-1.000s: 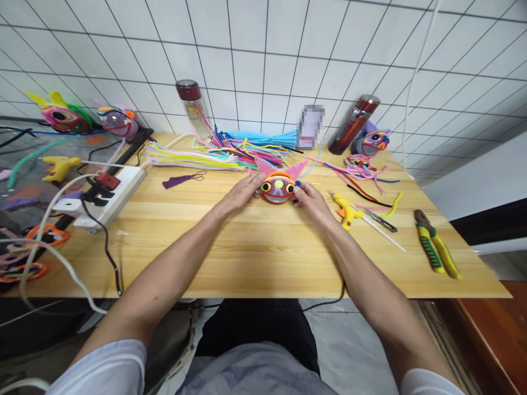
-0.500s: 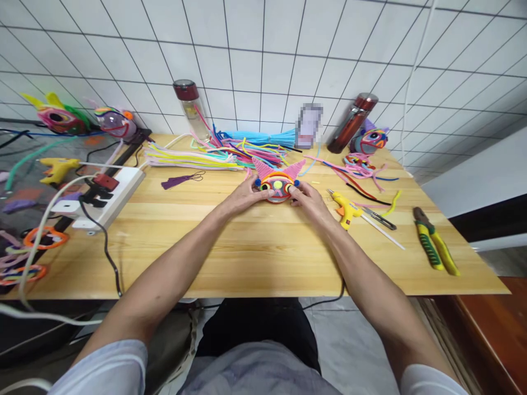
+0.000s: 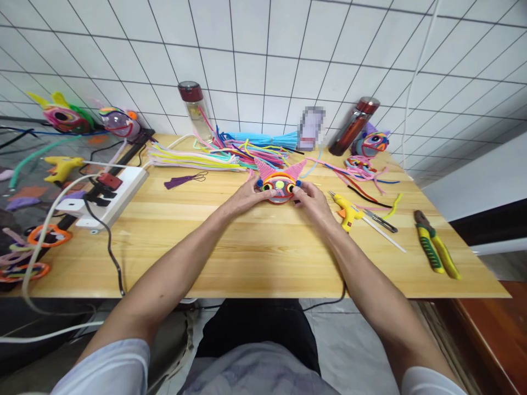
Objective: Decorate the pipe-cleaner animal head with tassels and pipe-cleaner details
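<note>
Between my hands is a pipe-cleaner animal mask [image 3: 280,185] with pink pointed ears, round yellow-ringed eyes, a red rim and blue pompoms at its sides. My left hand [image 3: 250,194] grips its left side, with the thumb across the front. On the other side my right hand [image 3: 309,197] grips it, thumb near the eye. The fingers behind the mask are partly hidden. A yellow glue gun [image 3: 348,210] lies close to my right forearm, beside a utility knife [image 3: 381,220].
Bundled pipe cleaners [image 3: 197,158] lie behind the mask. Pliers [image 3: 435,244] rest at the right. A power strip [image 3: 119,200], another glue gun [image 3: 61,168] and a purple tassel [image 3: 181,180] are leftward. A glass bottle [image 3: 196,112] and a red-brown flask [image 3: 354,126] stand by the wall.
The camera view has shifted slightly, so the scene sits a little further right and lower. Both hands keep their hold on the mask, with no clear movement otherwise.
</note>
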Motion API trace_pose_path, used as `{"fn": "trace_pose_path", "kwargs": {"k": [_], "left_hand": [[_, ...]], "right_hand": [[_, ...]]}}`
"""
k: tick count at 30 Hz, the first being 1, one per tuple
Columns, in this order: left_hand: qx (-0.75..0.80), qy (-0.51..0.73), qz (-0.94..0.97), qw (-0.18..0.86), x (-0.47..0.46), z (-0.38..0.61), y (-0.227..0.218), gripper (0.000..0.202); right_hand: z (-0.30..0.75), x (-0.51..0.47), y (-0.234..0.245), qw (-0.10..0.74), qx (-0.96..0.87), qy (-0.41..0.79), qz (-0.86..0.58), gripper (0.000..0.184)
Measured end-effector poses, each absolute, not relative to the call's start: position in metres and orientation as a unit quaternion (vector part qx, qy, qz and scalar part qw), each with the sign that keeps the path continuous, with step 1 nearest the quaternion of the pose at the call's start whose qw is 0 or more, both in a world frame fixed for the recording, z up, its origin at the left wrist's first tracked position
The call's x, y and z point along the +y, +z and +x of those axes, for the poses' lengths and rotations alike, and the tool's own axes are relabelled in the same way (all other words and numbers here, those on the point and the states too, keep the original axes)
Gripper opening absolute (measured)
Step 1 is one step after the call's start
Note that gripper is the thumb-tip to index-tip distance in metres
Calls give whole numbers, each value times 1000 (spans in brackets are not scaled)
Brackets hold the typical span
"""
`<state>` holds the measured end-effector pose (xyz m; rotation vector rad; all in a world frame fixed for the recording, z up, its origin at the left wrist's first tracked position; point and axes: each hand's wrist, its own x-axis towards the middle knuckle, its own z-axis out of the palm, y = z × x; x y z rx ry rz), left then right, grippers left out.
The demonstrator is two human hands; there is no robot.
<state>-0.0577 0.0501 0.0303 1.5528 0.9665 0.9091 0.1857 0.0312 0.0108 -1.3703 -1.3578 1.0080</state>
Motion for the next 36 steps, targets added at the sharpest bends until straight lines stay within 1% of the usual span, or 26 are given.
{"fn": "trace_pose_path", "kwargs": {"k": [2, 4, 6, 15, 19, 25, 28, 29, 31, 32, 34, 36], "left_hand": [[408, 379, 647, 521, 49, -57, 31, 78], [408, 380, 647, 521, 48, -57, 32, 78], [407, 382, 645, 522, 47, -57, 33, 77], [394, 397, 650, 514, 50, -54, 31, 71], [396, 394, 651, 514, 48, -54, 33, 73], [379, 394, 651, 526, 47, -56, 31, 77], [379, 391, 646, 534, 47, -56, 30, 78], [380, 392, 645, 535, 47, -56, 30, 78], [375, 393, 645, 538, 47, -56, 29, 78], [370, 394, 646, 539, 48, -56, 30, 78], [366, 394, 647, 541, 48, -56, 30, 79], [372, 391, 646, 540, 48, -56, 30, 80]], "right_hand": [[187, 28, 15, 491, -558, 325, -584, 41], [190, 25, 20, 519, -574, 235, -588, 26], [191, 21, 24, 522, -603, 179, -576, 18], [180, 19, 24, 444, -704, 82, -548, 8], [181, 20, 25, 446, -701, 122, -544, 11], [194, 21, 31, 522, -602, 199, -571, 16], [207, 27, 30, 535, -550, 233, -597, 22], [211, 30, 29, 535, -538, 248, -603, 21], [216, 35, 24, 538, -525, 274, -600, 9], [216, 38, 21, 539, -525, 289, -592, 8], [214, 40, 14, 535, -531, 332, -567, 31], [207, 40, 8, 519, -532, 388, -545, 49]]}}
